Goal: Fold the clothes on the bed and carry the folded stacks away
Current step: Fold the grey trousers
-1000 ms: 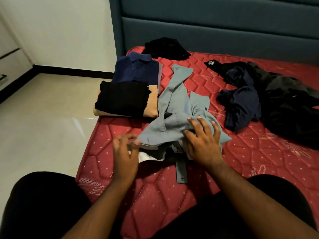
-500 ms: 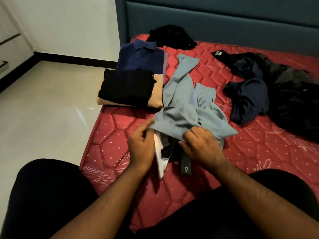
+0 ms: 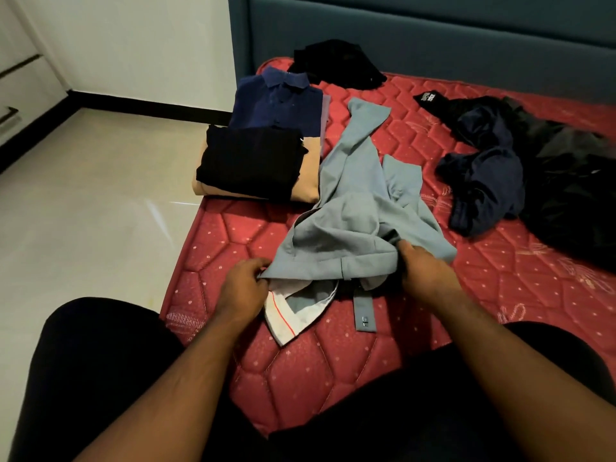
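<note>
Grey-blue trousers (image 3: 353, 215) lie crumpled in the middle of the red mattress (image 3: 333, 371), with white pocket lining showing at the near end. My left hand (image 3: 241, 290) pinches the waistband's left corner. My right hand (image 3: 425, 276) grips the bunched cloth at the waistband's right side. A folded stack (image 3: 253, 165) sits at the bed's left edge, black cloth over tan. Behind it lies a folded navy polo shirt (image 3: 276, 101). A heap of dark unfolded clothes (image 3: 533, 171) covers the right side.
A black garment (image 3: 336, 65) lies near the teal headboard (image 3: 433, 38). The pale tiled floor (image 3: 83, 211) runs along the bed's left side, with white cabinets at the far left. My dark-clad knees fill the bottom of the view.
My hands have moved apart along the trouser waistband, the left one out to the left corner and the right one further right, spreading the cloth wider.
</note>
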Available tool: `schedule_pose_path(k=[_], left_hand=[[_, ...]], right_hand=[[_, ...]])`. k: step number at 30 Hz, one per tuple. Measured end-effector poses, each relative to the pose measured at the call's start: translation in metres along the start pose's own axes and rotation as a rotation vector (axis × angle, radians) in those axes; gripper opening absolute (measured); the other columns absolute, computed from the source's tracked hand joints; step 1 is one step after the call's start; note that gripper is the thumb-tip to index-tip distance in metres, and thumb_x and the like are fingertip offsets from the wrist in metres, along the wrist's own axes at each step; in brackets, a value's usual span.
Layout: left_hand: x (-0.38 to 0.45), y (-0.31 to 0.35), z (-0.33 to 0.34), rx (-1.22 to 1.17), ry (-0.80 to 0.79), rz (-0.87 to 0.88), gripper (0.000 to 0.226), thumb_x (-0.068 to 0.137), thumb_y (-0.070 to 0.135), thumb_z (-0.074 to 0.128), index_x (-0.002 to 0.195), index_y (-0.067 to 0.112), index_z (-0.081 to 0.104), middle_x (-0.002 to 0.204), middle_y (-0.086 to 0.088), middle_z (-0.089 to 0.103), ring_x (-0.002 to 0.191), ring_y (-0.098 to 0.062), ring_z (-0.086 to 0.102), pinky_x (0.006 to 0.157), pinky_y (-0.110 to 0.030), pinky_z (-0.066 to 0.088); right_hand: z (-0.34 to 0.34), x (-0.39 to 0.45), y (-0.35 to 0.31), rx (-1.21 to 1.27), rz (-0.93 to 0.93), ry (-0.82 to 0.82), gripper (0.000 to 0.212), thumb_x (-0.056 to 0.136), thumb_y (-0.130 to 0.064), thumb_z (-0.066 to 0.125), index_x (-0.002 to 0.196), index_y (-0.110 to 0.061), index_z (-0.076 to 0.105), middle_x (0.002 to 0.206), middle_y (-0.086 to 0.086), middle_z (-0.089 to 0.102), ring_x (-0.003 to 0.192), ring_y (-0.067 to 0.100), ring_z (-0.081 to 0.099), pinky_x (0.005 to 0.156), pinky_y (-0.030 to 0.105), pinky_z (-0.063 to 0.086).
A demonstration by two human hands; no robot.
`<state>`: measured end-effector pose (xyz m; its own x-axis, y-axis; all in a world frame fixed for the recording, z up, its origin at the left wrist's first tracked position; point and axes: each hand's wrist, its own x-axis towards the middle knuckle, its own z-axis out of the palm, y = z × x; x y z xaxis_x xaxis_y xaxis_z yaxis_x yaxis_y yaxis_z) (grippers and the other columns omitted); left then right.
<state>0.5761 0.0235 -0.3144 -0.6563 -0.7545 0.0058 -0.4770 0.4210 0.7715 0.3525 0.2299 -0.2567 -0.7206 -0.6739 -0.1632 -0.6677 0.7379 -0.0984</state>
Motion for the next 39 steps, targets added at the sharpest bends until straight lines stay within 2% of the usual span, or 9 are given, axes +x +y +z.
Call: schedule_pose_path(k=[4, 8, 11, 14, 19, 27, 32, 36, 39], left_hand=[[0.016, 0.023, -0.013, -0.655, 0.294, -0.264, 0.035, 0.087, -0.008, 0.056, 0.105, 0.02, 0.067, 0.076, -0.005, 0.066, 0.051, -0.015, 0.056, 0.045, -0.024, 0.047], [0.022, 0.012, -0.024, -0.208, 0.365, -0.094, 0.038, 0.081, 0.003, 0.07, 0.114, 0.018, 0.057, 0.114, -0.013, 0.053, 0.085, -0.022, 0.055, 0.077, -0.036, 0.052], [0.006, 0.002, -0.028, 0.151, 0.255, 0.332, 0.03, 0.084, 0.004, 0.066, 0.106, 0.019, 0.053, 0.106, -0.007, 0.05, 0.077, -0.022, 0.051, 0.064, -0.036, 0.046], [0.007, -0.025, -0.035, 0.417, -0.141, 0.806, 0.041, 0.074, 0.006, 0.057, 0.101, 0.037, 0.053, 0.104, 0.005, 0.059, 0.094, -0.026, 0.061, 0.071, -0.035, 0.048], [0.024, -0.053, -0.037, 0.754, -0.464, 0.557, 0.074, 0.08, 0.012, 0.057, 0.144, 0.043, 0.037, 0.159, 0.01, 0.025, 0.146, -0.023, 0.022, 0.108, -0.055, 0.024], [0.048, -0.052, -0.032, 0.522, -0.271, 0.621, 0.046, 0.088, 0.02, 0.051, 0.132, 0.029, 0.058, 0.137, 0.006, 0.058, 0.123, -0.017, 0.055, 0.101, -0.037, 0.043], [0.057, -0.007, -0.04, 0.081, 0.037, 0.394, 0.019, 0.091, 0.019, 0.064, 0.106, 0.01, 0.072, 0.097, -0.005, 0.073, 0.085, -0.018, 0.067, 0.071, -0.002, 0.039], [0.099, 0.075, -0.085, -0.161, 0.506, 0.29, 0.02, 0.085, 0.025, 0.073, 0.088, 0.006, 0.072, 0.075, -0.006, 0.067, 0.065, -0.008, 0.053, 0.06, -0.017, 0.039], [0.108, 0.137, -0.11, -0.259, 0.496, 0.414, 0.022, 0.085, 0.032, 0.071, 0.088, 0.01, 0.072, 0.076, -0.003, 0.069, 0.066, -0.011, 0.057, 0.062, -0.026, 0.045]], right_hand=[[-0.09, 0.028, -0.005, 0.175, -0.204, -0.292, 0.02, 0.081, -0.009, 0.071, 0.098, -0.011, 0.06, 0.091, 0.005, 0.065, 0.085, 0.024, 0.063, 0.067, 0.029, 0.047], [-0.138, 0.054, -0.025, 0.001, -0.233, 0.495, 0.057, 0.079, -0.024, 0.075, 0.13, -0.015, 0.051, 0.113, 0.011, 0.053, 0.101, 0.035, 0.053, 0.079, 0.04, 0.044], [-0.111, 0.045, -0.037, -0.03, -0.333, 0.776, 0.042, 0.077, -0.023, 0.073, 0.115, -0.016, 0.056, 0.105, 0.013, 0.056, 0.092, 0.033, 0.053, 0.074, 0.04, 0.044], [-0.036, 0.027, -0.018, 0.137, -0.344, 0.302, 0.003, 0.083, -0.023, 0.057, 0.085, -0.025, 0.058, 0.092, 0.002, 0.063, 0.089, 0.029, 0.062, 0.071, 0.036, 0.048], [0.04, 0.011, 0.018, -0.022, -0.161, -0.201, 0.043, 0.089, -0.038, 0.055, 0.131, -0.04, 0.047, 0.132, 0.004, 0.059, 0.114, 0.03, 0.059, 0.092, 0.039, 0.05], [0.031, 0.051, -0.005, -0.159, -0.433, -0.195, 0.063, 0.086, -0.045, 0.037, 0.137, -0.011, 0.051, 0.146, 0.015, 0.044, 0.132, 0.027, 0.045, 0.112, 0.032, 0.033], [0.001, 0.062, -0.028, 0.276, -0.441, -0.035, 0.027, 0.097, -0.007, 0.042, 0.1, 0.005, 0.065, 0.106, 0.021, 0.065, 0.098, 0.021, 0.063, 0.091, 0.023, 0.045], [-0.119, 0.109, -0.018, 0.825, -0.159, 0.27, 0.022, 0.095, -0.018, 0.055, 0.074, -0.01, 0.058, 0.073, 0.014, 0.053, 0.067, 0.017, 0.052, 0.064, 0.031, 0.044], [-0.222, 0.101, 0.0, 0.754, -0.064, 0.551, 0.033, 0.078, -0.035, 0.07, 0.062, -0.009, 0.056, 0.06, 0.011, 0.047, 0.055, 0.017, 0.043, 0.049, 0.033, 0.04]])
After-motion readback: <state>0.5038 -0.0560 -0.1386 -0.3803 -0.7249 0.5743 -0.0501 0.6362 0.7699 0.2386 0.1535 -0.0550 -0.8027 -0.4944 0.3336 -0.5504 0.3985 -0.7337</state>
